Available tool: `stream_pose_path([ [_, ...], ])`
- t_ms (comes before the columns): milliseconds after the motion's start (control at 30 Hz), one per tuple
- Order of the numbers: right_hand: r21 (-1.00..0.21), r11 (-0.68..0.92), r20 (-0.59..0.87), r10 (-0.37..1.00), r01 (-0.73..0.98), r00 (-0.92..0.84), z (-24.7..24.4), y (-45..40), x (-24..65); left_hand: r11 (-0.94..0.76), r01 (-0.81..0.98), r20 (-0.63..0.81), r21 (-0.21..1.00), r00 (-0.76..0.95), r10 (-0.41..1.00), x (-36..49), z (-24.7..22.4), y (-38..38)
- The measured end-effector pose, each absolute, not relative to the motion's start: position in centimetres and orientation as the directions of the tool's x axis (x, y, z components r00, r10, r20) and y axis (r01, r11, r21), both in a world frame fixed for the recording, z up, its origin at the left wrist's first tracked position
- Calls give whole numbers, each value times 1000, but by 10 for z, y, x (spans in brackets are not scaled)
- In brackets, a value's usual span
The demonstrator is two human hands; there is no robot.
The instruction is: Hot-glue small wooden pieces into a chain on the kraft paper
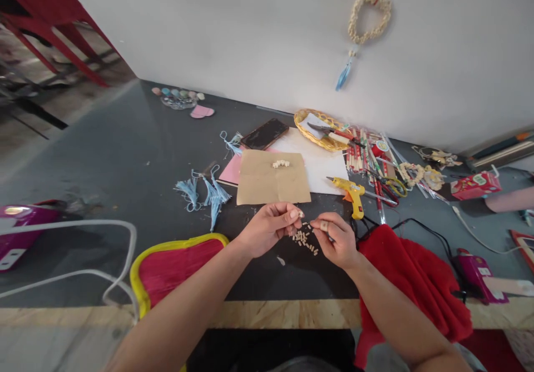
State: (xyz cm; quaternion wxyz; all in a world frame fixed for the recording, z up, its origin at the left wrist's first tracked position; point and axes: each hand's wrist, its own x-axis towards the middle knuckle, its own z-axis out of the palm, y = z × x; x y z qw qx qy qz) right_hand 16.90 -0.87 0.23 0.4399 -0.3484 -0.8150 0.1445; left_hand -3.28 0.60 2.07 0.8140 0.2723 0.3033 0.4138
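Observation:
Near the middle of the dark table, my left hand (275, 224) pinches a tiny pale piece (301, 214) between thumb and fingertips. My right hand (337, 239) is just to its right, its fingers pressed together; what they hold, if anything, is too small to make out. Small pale cut pieces (301, 237) lie scattered under and between the hands. Beyond them is a creased brown sheet (273, 186) with a short curved cluster of pale pieces (281, 164) on it. A yellow glue gun (352, 195) lies right of the sheet.
Light blue tassels (214, 194) and a phone (265, 134) lie left and behind. A wicker basket (306, 129) with pliers stands at the wall. A red cloth (411, 277) and yellow-edged pad (179, 241) flank my forearms. A heart-shaped ornament (354, 21) hangs above.

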Motion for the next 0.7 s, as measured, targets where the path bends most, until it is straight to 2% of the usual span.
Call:
stream_pose_path([
  [333,-517,758,629,651,397,-425,2,-11,164,467,-561,-233,684,438,868,-36,17,6],
  [700,-481,787,639,616,386,-460,-2,-5,161,474,-572,-202,669,474,857,-34,20,2],
])
